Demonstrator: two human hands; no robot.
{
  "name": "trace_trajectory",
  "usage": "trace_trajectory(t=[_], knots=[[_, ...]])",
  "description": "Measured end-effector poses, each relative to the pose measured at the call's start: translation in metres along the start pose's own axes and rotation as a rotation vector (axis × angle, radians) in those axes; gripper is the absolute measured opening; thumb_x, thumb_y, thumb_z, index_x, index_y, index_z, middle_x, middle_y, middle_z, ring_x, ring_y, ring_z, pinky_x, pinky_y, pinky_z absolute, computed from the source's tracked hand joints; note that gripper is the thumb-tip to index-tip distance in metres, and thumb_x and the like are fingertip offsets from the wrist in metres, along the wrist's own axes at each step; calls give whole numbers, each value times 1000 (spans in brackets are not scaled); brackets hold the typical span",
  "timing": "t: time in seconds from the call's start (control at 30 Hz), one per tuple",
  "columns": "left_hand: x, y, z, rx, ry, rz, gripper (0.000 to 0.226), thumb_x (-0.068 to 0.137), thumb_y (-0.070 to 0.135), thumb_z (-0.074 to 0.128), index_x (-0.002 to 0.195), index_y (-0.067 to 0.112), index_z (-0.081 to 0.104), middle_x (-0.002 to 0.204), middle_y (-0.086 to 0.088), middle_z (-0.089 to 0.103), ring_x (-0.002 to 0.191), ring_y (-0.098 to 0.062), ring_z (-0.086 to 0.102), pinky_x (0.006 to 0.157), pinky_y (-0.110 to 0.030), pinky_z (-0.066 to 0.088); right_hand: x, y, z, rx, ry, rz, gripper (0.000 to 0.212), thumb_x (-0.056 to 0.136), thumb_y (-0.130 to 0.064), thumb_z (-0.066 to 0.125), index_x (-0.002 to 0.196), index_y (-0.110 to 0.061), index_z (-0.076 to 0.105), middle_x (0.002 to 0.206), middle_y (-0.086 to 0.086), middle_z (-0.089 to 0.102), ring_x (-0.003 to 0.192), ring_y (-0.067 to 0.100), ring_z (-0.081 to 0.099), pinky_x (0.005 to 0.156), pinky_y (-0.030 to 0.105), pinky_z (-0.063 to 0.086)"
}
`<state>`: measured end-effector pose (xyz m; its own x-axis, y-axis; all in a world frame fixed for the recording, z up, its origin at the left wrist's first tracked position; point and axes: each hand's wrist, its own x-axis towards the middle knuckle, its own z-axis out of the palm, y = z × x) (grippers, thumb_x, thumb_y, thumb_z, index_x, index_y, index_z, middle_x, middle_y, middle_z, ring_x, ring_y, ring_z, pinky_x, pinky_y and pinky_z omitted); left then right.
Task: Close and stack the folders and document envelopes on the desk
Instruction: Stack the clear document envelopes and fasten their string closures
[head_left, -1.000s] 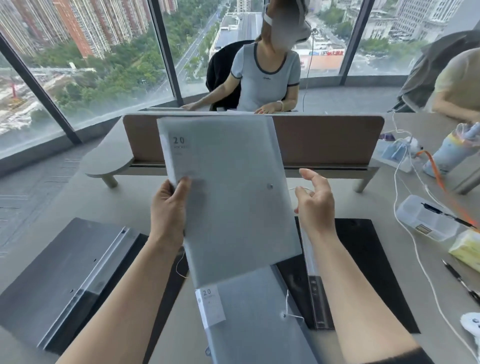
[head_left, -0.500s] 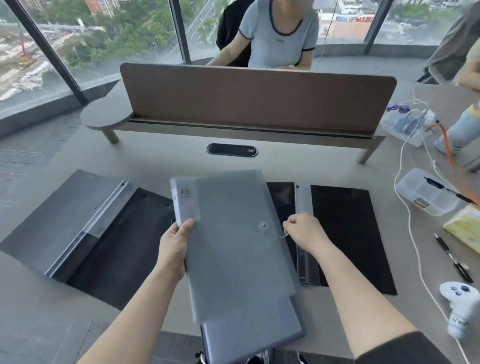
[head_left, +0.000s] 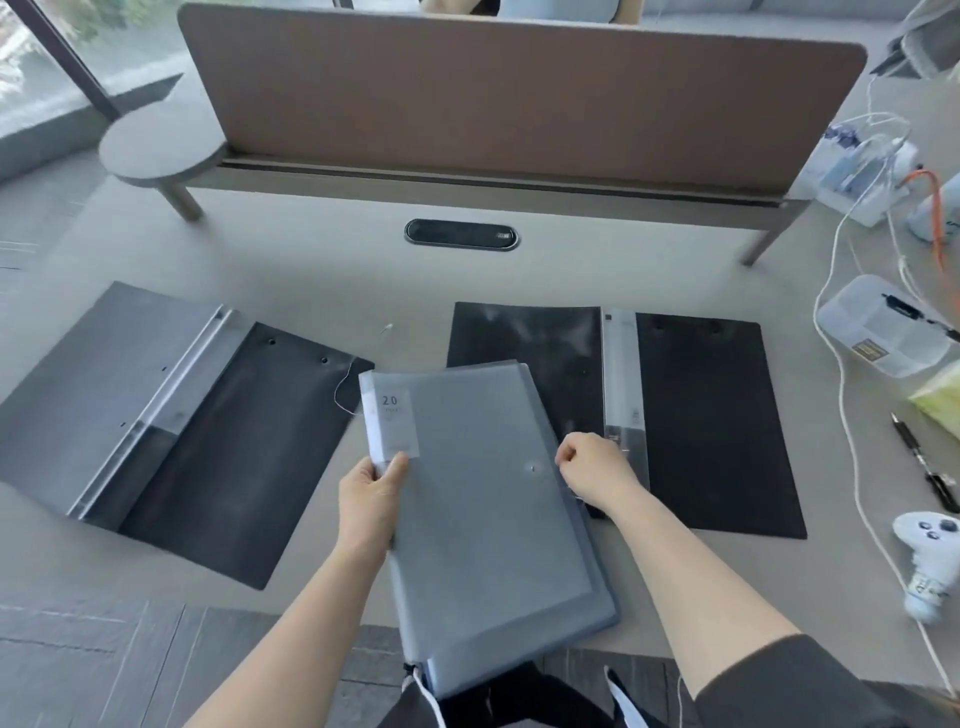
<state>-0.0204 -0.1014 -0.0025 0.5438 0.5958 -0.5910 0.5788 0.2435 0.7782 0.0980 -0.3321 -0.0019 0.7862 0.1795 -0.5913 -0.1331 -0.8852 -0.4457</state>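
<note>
A grey document envelope (head_left: 467, 467) with a white "20" label lies on top of a second grey envelope (head_left: 571, 623) at the desk's near edge. My left hand (head_left: 371, 499) grips the top envelope's left edge just under the label. My right hand (head_left: 595, 467) is closed at its right edge beside the small button; it seems to pinch the closure string, which is too thin to see clearly. A black folder (head_left: 701, 426) lies open flat to the right, partly under the envelopes. A grey and black folder (head_left: 171, 415) lies open to the left.
A brown divider panel (head_left: 519, 93) stands across the back of the desk, with a cable port (head_left: 461, 235) in front of it. At the right are white cables, a clear plastic box (head_left: 878, 327), a pen (head_left: 919, 462), a white controller (head_left: 927, 561) and a tissue pack.
The top envelope came down from upright in front of me and now lies on the second envelope. My right hand moved to its right edge by the button. My view tilted down.
</note>
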Motion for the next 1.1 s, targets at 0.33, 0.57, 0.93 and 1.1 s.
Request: trace_trajectory(t=[0.33,0.57,0.93,1.1], knots=[[1,-2,-7,594,207,279,62,77,31,75,131,18,48,115,-4,54,106,-26,52,80,-41,48,7,-3,5,-39,5,49,22,85,-7,64,73,-25,61,85,-5,65,78,22,64,72,31,54],[-7,7,25,1099,-129,837,45,73,23,72,117,21,66,131,-5,57,122,-33,49,94,-42,39,5,-16,-6,-276,-45,204,18,82,7,58,69,-5,61,68,9,59,59,24,61,49,28,49],[-2,-13,59,1404,-499,878,67,76,50,70,137,32,47,151,6,30,139,-23,27,109,-35,23,18,-30,0,-212,-61,197,16,86,-7,45,73,-11,53,70,5,57,63,26,53,61,29,41],[-1,-12,60,1401,-508,854,69,76,48,72,139,35,45,153,7,29,140,-22,26,108,-34,23,24,-53,6,-279,-44,118,14,85,-5,47,89,-11,59,81,4,58,78,30,56,68,32,40]])
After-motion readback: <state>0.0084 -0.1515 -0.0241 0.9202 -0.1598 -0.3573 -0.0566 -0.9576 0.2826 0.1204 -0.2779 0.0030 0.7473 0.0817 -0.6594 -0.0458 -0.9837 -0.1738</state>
